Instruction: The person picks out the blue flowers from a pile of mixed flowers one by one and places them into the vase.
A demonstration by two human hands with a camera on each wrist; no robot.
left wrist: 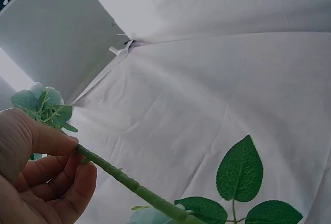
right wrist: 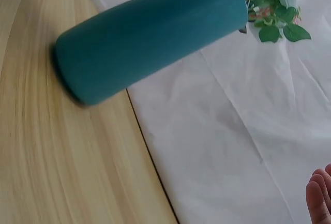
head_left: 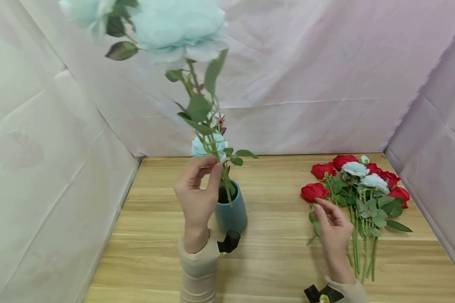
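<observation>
1. Left hand (head_left: 199, 195): at 7 o'clock, fingertips pinching a stem (left wrist: 129, 183)
2. Blue flowers (head_left: 178, 27), on that stem: leaning toward 11 o'clock; their bulk may be overloading the small pinch, twisting it loose
3. Vase (head_left: 233, 216): standing at 6 o'clock; leaves (head_left: 199, 108) could be snagging its own flowers (head_left: 201, 145), tipping it
4. Right hand (head_left: 335, 229): hovering at 4 o'clock, fingers loosely bent, seemingly gripping nothing, leaving the vase unsteadied
</observation>
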